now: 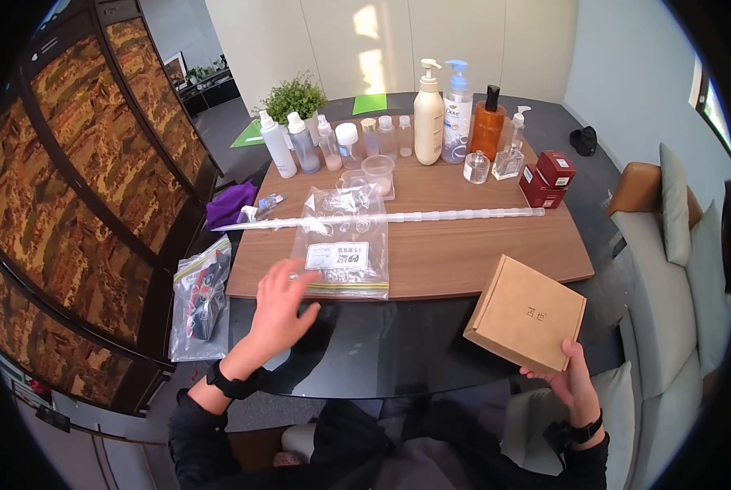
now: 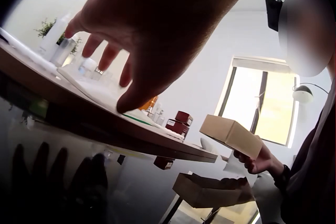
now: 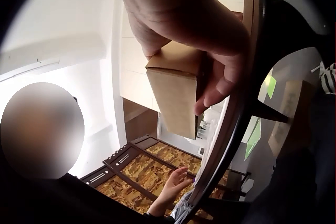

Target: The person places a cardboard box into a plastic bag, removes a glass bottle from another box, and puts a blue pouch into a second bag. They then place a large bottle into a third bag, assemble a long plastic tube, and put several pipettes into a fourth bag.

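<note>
A flat brown cardboard box (image 1: 528, 314) with small dark print on its lid is gripped at its near right corner by my right hand (image 1: 573, 377). In the right wrist view the thumb and fingers clasp opposite sides of the box (image 3: 176, 95). My left hand (image 1: 279, 310) hovers with spread fingers by the near left corner of a clear zip bag (image 1: 345, 273), holding nothing. The bag lies on the wooden board and has a white label. A long translucent strip (image 1: 431, 216) runs across the board, passing by the bag's upper part.
Several bottles, including a cream pump bottle (image 1: 428, 118) and an amber bottle (image 1: 488, 122), line the back. Dark red boxes (image 1: 549, 178) stack at right. A second zip bag (image 1: 200, 302) and a purple cloth (image 1: 231, 204) lie at left. The wooden board (image 1: 447, 261) sits on a glossy black table (image 1: 365, 343).
</note>
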The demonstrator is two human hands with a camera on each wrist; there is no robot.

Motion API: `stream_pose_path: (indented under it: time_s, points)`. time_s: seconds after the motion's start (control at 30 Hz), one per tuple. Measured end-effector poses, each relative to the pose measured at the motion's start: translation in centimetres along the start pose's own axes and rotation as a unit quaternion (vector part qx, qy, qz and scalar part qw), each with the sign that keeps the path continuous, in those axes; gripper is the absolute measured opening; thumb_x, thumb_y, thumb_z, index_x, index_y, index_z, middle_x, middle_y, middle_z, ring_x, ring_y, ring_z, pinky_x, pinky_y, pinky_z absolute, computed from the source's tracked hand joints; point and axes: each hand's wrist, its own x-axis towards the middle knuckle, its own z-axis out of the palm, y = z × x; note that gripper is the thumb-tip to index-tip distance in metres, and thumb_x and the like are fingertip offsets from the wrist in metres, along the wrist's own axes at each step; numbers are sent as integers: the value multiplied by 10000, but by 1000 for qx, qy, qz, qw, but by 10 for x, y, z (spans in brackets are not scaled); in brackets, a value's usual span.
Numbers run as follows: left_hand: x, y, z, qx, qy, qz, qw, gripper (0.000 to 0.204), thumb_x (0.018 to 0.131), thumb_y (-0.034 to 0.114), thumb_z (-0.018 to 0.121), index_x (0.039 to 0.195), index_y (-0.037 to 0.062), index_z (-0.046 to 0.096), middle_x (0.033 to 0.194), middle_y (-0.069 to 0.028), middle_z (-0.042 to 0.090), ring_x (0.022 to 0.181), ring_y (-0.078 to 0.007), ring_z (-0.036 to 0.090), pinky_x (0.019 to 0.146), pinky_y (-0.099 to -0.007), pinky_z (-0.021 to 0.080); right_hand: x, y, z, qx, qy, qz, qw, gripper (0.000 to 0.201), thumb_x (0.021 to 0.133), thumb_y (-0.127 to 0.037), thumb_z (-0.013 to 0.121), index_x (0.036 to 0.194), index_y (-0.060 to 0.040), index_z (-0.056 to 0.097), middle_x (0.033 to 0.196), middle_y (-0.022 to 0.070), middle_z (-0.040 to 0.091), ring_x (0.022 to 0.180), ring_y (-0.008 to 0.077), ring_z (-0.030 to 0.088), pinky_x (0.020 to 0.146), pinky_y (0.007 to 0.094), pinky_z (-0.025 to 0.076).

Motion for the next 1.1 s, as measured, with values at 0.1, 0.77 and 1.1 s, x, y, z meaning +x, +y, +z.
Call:
stream_pose_path:
  time_s: [0.1,0.77,1.1]
  points:
    - [-2,3,15,53,-26,52,997,339,768,131,712,1096,116,629,1107,-36,613,1062,-240,577,965,-407,399,-4,5,-5,23,7,10,1000,730,911,-466,549,1351,81,347,1110,259,626,823,367,694,690,366,577]
    - [18,15,28,-4,-58,73,996,228,770,173,717,978,100,659,940,-75,643,880,-306,622,774,-418,503,-14,17,36,-43,0,-61,997,545,970,-318,495,1381,4,338,1212,201,607,940,328,686,760,343,554]
    - [17,11,17,-24,-90,91,991,287,765,121,708,1038,116,617,1004,-80,599,957,-315,600,790,-416,501,-12,34,26,-52,-16,-12,998,499,987,-311,470,1374,-23,343,1167,188,623,816,292,706,655,308,575]
